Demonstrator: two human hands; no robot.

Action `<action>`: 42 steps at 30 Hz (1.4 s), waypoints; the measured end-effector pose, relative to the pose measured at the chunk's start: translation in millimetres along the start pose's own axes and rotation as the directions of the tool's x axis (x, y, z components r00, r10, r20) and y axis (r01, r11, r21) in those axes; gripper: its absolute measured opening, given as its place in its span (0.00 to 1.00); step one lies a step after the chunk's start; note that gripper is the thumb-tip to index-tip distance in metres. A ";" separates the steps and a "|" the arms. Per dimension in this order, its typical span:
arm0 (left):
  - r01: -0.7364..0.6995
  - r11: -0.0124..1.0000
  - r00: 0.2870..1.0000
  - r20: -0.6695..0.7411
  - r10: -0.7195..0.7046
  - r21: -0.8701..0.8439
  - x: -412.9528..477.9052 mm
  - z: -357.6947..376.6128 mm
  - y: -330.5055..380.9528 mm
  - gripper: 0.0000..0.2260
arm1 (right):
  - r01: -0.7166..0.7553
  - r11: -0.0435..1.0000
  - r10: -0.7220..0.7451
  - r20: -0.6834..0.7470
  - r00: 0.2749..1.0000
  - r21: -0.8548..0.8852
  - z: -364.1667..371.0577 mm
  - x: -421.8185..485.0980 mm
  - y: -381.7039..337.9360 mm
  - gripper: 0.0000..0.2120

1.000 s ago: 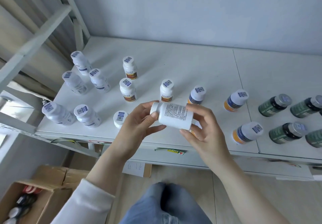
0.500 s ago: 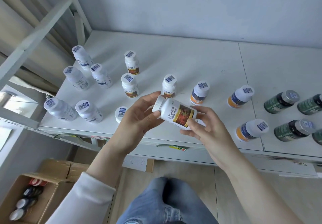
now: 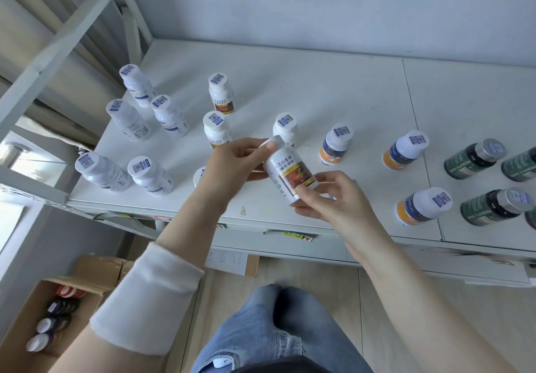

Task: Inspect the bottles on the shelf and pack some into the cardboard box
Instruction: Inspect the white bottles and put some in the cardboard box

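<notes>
Now my left hand pinches the tilted white bottle at its cap; my right hand curls fingers round its near base.

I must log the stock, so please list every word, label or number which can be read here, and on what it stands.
"PROBIOTIC", probably: on the dark green bottles; the rest is blurred.
Two rows of Chinese characters on the held bottle, between left hand and right hand: too blurred to quote.
Codes on the cap stickers: too small.
Handwriting on the paper below the shelf: unreadable.
</notes>
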State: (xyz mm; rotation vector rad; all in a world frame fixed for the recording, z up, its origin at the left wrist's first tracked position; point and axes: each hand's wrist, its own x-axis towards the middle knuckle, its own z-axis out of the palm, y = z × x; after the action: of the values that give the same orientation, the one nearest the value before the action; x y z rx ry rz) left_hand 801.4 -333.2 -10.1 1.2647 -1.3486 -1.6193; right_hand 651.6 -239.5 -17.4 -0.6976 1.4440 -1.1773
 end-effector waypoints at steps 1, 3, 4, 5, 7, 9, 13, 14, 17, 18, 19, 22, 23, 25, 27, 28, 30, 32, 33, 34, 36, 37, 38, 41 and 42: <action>0.038 0.998 0.999 -0.011 -0.038 0.046 4.7 -0.5 1.0 0.06 | -0.023 0.999 0.024 -0.018 1.000 0.028 2.2 -0.6 -2.3 0.15; 0.115 0.988 0.993 -0.002 -0.115 0.108 13.3 -1.3 0.3 0.08 | -0.043 0.998 0.045 -0.060 0.997 0.036 6.4 -2.3 -8.1 0.18; 0.156 0.980 0.987 0.016 -0.159 0.126 17.2 -1.8 -1.3 0.09 | -0.043 0.999 0.044 -0.092 0.995 0.012 8.0 -2.7 -10.3 0.19; 0.199 0.972 0.978 0.039 -0.205 0.127 20.5 -2.0 -3.1 0.10 | -0.039 0.999 0.035 -0.130 0.991 -0.030 9.8 -3.1 -12.4 0.19; 0.296 0.954 0.948 0.108 -0.300 0.050 25.4 -2.0 -6.3 0.14 | -0.013 0.988 -0.018 -0.198 0.980 -0.155 12.8 -4.2 -15.8 0.20; 0.395 0.915 0.908 0.187 -0.374 -0.084 27.9 -2.2 -8.5 0.16 | 0.047 0.939 -0.129 -0.223 0.966 -0.340 16.8 -6.4 -18.6 0.21; 0.505 0.830 0.851 0.299 -0.433 -0.237 23.6 -0.2 -14.3 0.15 | 0.200 0.804 -0.345 -0.165 0.924 -0.560 24.7 -11.1 -21.5 0.23; 0.507 0.825 0.849 0.312 -0.427 -0.249 23.2 -0.5 -16.2 0.15 | 0.218 0.788 -0.367 -0.156 0.917 -0.576 25.4 -11.2 -21.1 0.24; 0.418 0.861 0.889 0.326 -0.322 -0.288 24.1 -5.1 -18.2 0.14 | 0.196 0.786 -0.332 -0.132 0.934 -0.587 20.4 -9.4 -18.1 0.24; 0.353 0.892 0.911 0.320 -0.259 -0.283 24.1 -8.1 -18.1 0.12 | 0.177 0.784 -0.302 -0.117 0.946 -0.595 16.5 -8.4 -15.7 0.24; 0.266 0.928 0.936 0.301 -0.183 -0.262 23.3 -10.4 -17.5 0.11 | 0.166 0.778 -0.286 -0.106 0.952 -0.607 12.2 -7.6 -12.9 0.23; -0.021 0.993 0.975 0.218 0.047 -0.120 18.2 -13.5 -17.5 0.09 | 0.206 0.714 -0.387 -0.132 0.913 -0.670 0.0 -3.9 -6.4 0.22; -0.116 0.993 0.972 0.203 0.120 -0.035 16.6 -12.7 -19.6 0.11 | 0.225 0.676 -0.438 -0.138 0.888 -0.702 -3.3 -2.5 -5.8 0.21; -0.266 0.950 0.950 0.211 0.230 0.165 14.7 -9.3 -28.0 0.14 | 0.239 0.597 -0.510 -0.133 0.850 -0.765 -8.5 -0.2 -6.9 0.19; -0.319 0.909 0.938 0.223 0.264 0.267 11.8 -4.5 -36.8 0.15 | 0.234 0.530 -0.548 -0.119 0.828 -0.815 -13.6 2.4 -7.4 0.18; -0.334 0.895 0.933 0.235 0.271 0.296 10.4 -2.4 -41.1 0.16 | 0.232 0.497 -0.564 -0.108 0.819 -0.836 -15.6 4.0 -7.3 0.17; -0.364 0.865 0.921 0.273 0.278 0.346 8.3 1.3 -50.3 0.17 | 0.229 0.439 -0.574 -0.076 0.815 -0.869 -19.2 7.4 -6.3 0.18; -0.386 0.834 0.915 0.281 0.290 0.394 5.8 3.7 -59.8 0.18 | 0.224 0.386 -0.568 -0.039 0.822 -0.895 -22.0 10.4 -4.5 0.19; -0.397 0.817 0.913 0.272 0.304 0.419 4.6 4.5 -63.9 0.17 | 0.226 0.357 -0.569 -0.019 0.822 -0.906 -23.1 11.5 -3.8 0.20; -0.408 0.799 0.910 0.264 0.319 0.442 4.0 4.9 -67.0 0.17 | 0.235 0.324 -0.577 0.005 0.817 -0.917 -23.9 12.6 -3.5 0.20; -0.441 0.763 0.897 0.265 0.353 0.473 3.0 5.3 -71.1 0.18 | 0.263 0.255 -0.593 0.064 0.803 -0.931 -24.4 14.6 -2.8 0.21; -0.464 0.736 0.886 0.273 0.376 0.493 2.7 5.3 -73.3 0.18 | 0.278 0.223 -0.599 0.094 0.795 -0.934 -25.1 15.9 -2.4 0.22; -0.491 0.696 0.871 0.284 0.401 0.524 2.5 5.1 -75.2 0.18 | 0.291 0.193 -0.604 0.121 0.788 -0.937 -25.9 17.4 -2.2 0.23; -0.516 0.591 0.846 0.264 0.463 0.620 3.6 4.3 -75.4 0.21 | 0.314 0.144 -0.604 0.168 0.779 -0.939 -29.7 22.3 -3.3 0.24; -0.508 0.587 0.844 0.226 0.487 0.631 5.5 4.8 -70.1 0.21 | 0.319 0.137 -0.605 0.176 0.777 -0.938 -30.9 25.0 -4.4 0.24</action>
State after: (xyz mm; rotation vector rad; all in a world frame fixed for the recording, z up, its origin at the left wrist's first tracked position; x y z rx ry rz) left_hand 801.1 -319.9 -79.2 1.0634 -2.1953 -0.7491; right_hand 615.5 -254.6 -25.2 -2.0720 2.2406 -0.6956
